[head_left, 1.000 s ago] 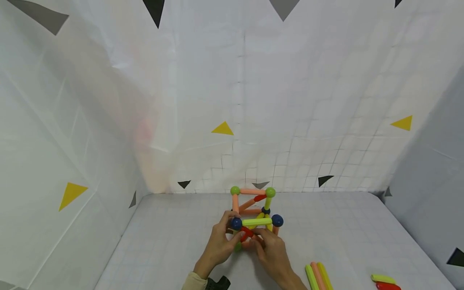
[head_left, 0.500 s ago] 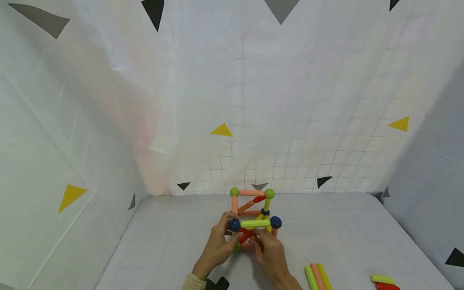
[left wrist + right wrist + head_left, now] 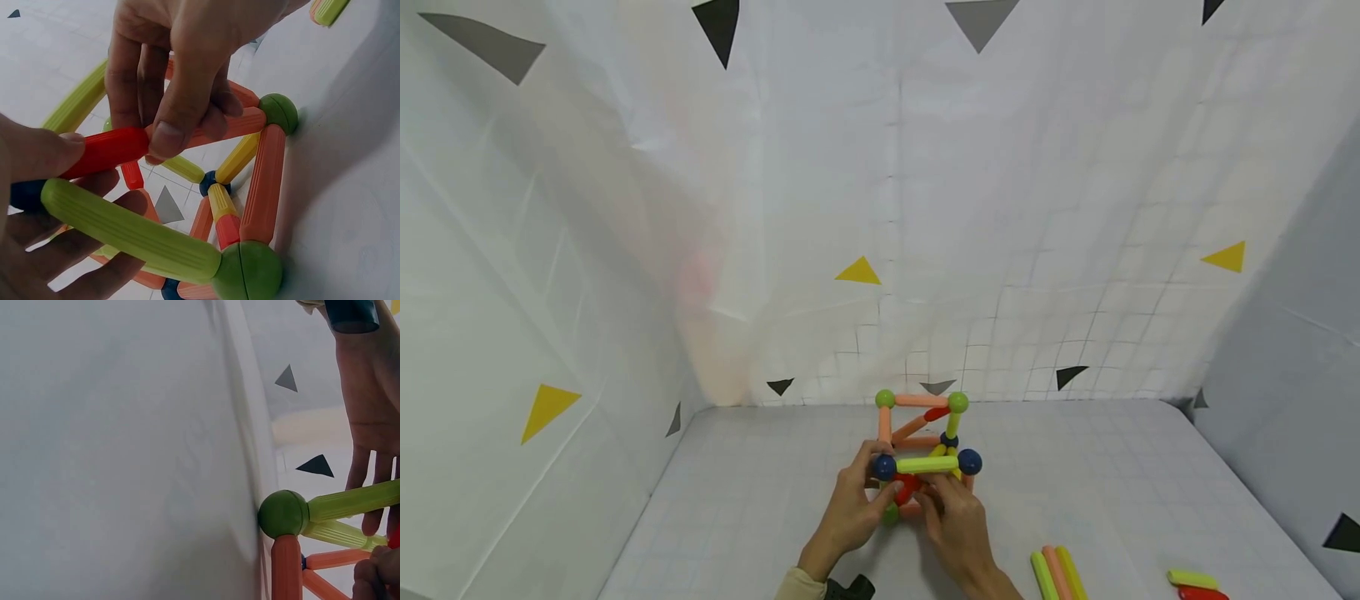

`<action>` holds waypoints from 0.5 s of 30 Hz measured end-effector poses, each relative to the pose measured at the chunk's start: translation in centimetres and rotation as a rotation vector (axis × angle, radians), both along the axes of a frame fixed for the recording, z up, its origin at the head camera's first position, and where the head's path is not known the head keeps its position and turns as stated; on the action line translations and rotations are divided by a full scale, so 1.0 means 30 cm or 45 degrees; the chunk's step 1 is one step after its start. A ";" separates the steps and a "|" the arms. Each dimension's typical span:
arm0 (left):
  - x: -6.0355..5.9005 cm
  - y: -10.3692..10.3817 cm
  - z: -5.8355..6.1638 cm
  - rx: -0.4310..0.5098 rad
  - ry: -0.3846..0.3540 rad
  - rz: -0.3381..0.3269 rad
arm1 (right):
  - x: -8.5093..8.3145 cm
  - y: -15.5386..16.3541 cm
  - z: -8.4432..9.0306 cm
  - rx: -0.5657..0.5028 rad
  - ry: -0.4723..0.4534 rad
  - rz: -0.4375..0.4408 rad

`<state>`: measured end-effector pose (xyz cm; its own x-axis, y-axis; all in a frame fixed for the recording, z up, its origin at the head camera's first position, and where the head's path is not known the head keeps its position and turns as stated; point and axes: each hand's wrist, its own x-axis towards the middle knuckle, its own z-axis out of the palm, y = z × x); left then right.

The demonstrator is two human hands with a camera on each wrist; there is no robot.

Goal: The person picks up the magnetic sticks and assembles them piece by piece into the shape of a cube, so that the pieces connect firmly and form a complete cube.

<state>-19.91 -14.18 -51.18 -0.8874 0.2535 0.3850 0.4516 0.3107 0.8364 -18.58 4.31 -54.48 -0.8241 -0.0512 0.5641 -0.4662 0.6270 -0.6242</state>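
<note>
Both hands are low and close together, fingertips nearly meeting. The left hand [image 3: 852, 508] comes in from the left, thumb pressed flat and fingers spread loosely beneath. The right hand [image 3: 957, 521] reaches in opposite, fingers curled, thumb and forefinger pinching tight.

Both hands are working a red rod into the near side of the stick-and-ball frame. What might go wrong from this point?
1. The red rod is pinched between the left hand and the right hand; it is not visibly seated on a ball, so it may slip out of the grip.
2. Both hands press on the frame, whose rods meet only at balls; a push might pop a joint loose.
3. The spare rods lie near the right forearm and might get knocked.
</note>
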 end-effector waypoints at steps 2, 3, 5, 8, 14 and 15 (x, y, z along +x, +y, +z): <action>0.000 0.001 -0.002 -0.001 0.000 -0.006 | -0.002 0.001 0.000 -0.005 -0.006 0.006; 0.000 0.001 -0.002 -0.001 -0.003 -0.006 | -0.003 0.002 0.001 -0.004 -0.012 0.010; 0.002 0.000 -0.002 0.003 -0.002 -0.006 | -0.004 0.006 0.005 -0.001 -0.022 0.024; 0.004 -0.001 -0.001 0.009 -0.012 -0.002 | -0.001 0.018 0.013 0.012 -0.014 0.041; 0.003 -0.003 0.001 -0.003 -0.022 -0.004 | 0.033 0.069 0.048 -0.007 -0.011 0.070; 0.002 -0.004 0.002 -0.008 -0.019 -0.003 | 0.040 0.082 0.055 0.001 -0.052 0.070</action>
<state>-19.84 -14.30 -51.12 -0.8925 0.2579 0.3699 0.4396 0.3150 0.8411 -17.38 6.78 -52.82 -0.8426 -0.0974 0.5297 -0.4738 0.6016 -0.6431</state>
